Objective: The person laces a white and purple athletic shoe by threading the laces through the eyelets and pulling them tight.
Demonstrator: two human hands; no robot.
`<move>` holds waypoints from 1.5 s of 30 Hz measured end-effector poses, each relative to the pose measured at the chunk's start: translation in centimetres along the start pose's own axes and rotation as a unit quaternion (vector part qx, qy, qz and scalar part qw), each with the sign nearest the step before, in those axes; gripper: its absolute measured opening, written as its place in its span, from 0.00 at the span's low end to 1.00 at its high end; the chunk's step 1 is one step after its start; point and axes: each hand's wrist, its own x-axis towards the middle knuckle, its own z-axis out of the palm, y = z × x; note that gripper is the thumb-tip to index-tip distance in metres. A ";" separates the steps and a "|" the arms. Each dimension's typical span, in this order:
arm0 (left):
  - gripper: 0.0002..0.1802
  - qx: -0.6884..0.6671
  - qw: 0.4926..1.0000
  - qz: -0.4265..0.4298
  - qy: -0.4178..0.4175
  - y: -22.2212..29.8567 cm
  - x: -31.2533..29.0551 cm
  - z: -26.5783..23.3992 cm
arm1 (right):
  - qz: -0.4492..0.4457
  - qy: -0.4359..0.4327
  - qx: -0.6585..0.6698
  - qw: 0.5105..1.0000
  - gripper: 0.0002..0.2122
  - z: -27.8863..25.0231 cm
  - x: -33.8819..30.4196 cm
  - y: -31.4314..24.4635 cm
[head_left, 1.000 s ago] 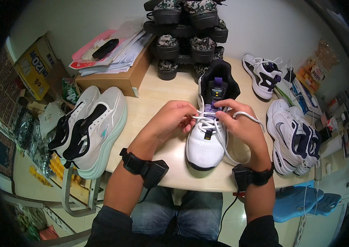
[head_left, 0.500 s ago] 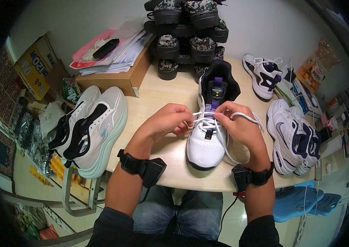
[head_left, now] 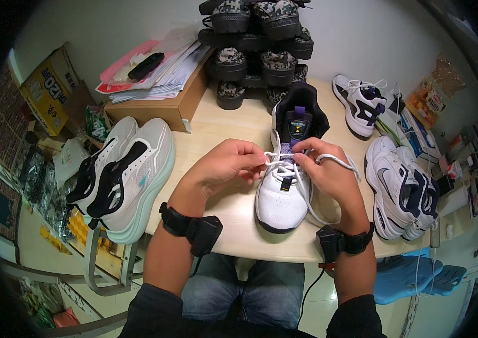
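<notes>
White sneaker (head_left: pixel 279 207)'s upright on the table (head_left: pixel 216 127), toe toward the person. Looks like mid-lacing to me: left hand (head_left: pixel 230 162) pinches the lace (head_left: pixel 309 194) at one eyelet row, right hand (head_left: pixel 329 169) pinches it at the other. Next move probably calls for steady fingertips and even tension. Pale shoes (head_left: pixel 157 169) left, navy-trimmed pair (head_left: pixel 385 172) right.

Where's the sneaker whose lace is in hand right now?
In the head view, the white lace-up sneaker stands just right of centre on the pale tabletop, toe toward the person, between the left hand and right hand.
</notes>
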 end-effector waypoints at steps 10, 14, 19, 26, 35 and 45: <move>0.16 -0.145 0.988 -0.034 -0.049 -0.1 0.4 -0.3 | -0.026 0.015 -0.008 1.000 0.08 0.9 0.3 -0.2; 0.18 -0.099 0.993 -0.062 0.004 0.1 0.6 0.6 | -0.051 0.018 -0.021 0.998 0.06 1.1 0.4 -0.2; 0.13 -0.065 0.997 -0.042 0.032 -0.2 1.0 1.1 | -0.082 -0.014 -0.017 0.996 0.05 0.9 -0.1 -1.5; 0.07 -0.048 0.997 -0.029 0.049 -0.2 0.7 0.7 | -0.036 -0.007 -0.006 0.999 0.04 1.0 -0.1 -2.0; 0.08 0.017 0.998 -0.047 0.036 -0.6 0.7 0.1 | -0.054 -0.070 -0.066 0.994 0.06 0.5 -0.2 -1.3; 0.06 -0.098 0.994 -0.032 0.038 0.2 0.3 0.6 | 0.020 0.007 0.116 0.993 0.08 0.1 0.4 0.4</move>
